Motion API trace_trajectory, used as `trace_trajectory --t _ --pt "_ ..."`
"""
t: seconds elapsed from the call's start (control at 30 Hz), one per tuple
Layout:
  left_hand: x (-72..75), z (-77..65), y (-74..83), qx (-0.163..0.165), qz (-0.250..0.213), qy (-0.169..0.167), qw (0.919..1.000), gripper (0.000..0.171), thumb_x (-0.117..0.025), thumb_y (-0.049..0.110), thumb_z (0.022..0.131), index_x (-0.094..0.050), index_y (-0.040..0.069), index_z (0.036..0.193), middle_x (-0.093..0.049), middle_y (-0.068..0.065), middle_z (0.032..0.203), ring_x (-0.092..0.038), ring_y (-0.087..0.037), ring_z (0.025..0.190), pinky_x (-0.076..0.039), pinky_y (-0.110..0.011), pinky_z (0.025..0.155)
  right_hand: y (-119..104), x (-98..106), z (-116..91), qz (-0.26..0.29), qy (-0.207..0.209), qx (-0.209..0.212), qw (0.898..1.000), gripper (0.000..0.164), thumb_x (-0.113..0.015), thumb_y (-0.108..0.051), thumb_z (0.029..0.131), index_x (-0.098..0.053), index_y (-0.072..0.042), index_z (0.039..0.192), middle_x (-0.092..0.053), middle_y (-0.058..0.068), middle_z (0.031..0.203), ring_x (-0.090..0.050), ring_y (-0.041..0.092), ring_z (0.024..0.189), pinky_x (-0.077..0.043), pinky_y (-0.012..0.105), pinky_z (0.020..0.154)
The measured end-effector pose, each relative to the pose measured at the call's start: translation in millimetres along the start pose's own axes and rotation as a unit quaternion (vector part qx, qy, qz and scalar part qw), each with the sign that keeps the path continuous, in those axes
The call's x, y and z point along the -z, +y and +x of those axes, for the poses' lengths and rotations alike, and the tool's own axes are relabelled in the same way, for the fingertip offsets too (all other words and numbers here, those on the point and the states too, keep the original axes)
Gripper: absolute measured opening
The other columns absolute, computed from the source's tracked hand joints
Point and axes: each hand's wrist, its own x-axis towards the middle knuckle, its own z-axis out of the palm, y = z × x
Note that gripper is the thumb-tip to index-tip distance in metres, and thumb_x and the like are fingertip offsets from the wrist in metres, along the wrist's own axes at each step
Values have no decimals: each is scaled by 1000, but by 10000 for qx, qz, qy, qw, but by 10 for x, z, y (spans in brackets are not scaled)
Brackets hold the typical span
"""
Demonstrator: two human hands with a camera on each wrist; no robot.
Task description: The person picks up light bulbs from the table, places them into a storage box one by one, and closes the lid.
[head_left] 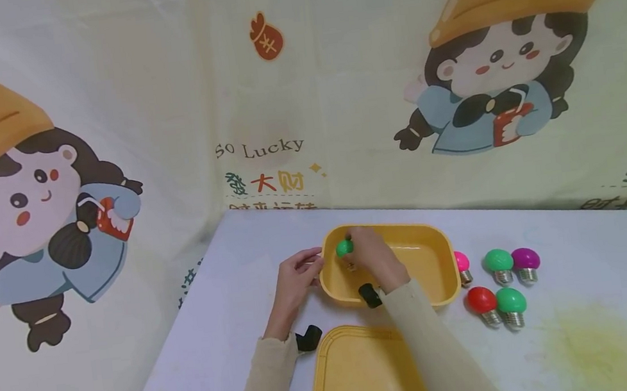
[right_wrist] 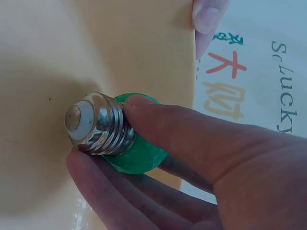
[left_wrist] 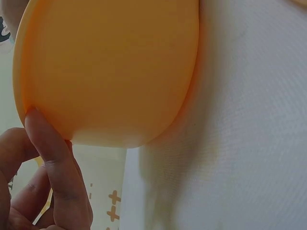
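My right hand [head_left: 375, 256] reaches inside a yellow plastic box [head_left: 416, 258] and holds a green light bulb [head_left: 344, 248] near the left end. In the right wrist view, the thumb and fingers pinch the bulb [right_wrist: 139, 160], its silver screw base [right_wrist: 103, 124] facing the camera. My left hand [head_left: 297, 281] is beside the box's left end. Its fingertips [left_wrist: 36, 120] touch the outer wall just below the rim, as the left wrist view shows. The other left fingers bend loosely.
Right of the box stand a pink bulb [head_left: 462, 261], a purple bulb [head_left: 526, 259], a red bulb [head_left: 481, 299] and two green bulbs [head_left: 511, 301]. A yellow lid [head_left: 362, 370] lies in front of the box, partly under the right sleeve. A printed cloth [head_left: 361, 106] hangs behind the white table [head_left: 580, 294].
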Motion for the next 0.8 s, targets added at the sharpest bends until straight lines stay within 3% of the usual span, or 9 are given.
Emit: trace_trajectory --t 0.33,0.5,0.63,0.8 --pt "-3 9 3 8 -36 -6 10000 28 -68 14 95 -69 4 121 -68 -16 108 -61 -13 70 -56 -25 58 27 -30 71 39 -32 51 10000 28 -77 -11 86 -65 3 107 -63 11 94 -52 23 81 -46 33 75" --pt "-5 8 -2 -35 -72 -28 10000 28 -68 12 94 -70 4 121 -68 -18 109 -62 -19 74 -55 -24 58 18 -41 88 107 -106 -53 9999 26 -77 -11 86 -65 2 106 -60 10 91 -52 23 81 -45 32 73" --pt "-5 -15 42 -60 -69 -58 9999 29 -67 11 95 -68 2 122 -67 -22 110 -63 -28 77 -55 -24 59 11 -50 102 153 -152 -141 9997 28 -76 -11 87 -65 2 108 -61 11 94 -53 24 84 -48 34 78" --pt "-7 7 -4 2 -44 5 10000 29 -68 12 94 -69 4 122 -68 -18 109 -63 -21 75 -55 -23 58 4 -57 113 284 -208 -226 9991 31 -76 -10 88 -64 3 113 -63 12 99 -54 25 88 -50 36 84"
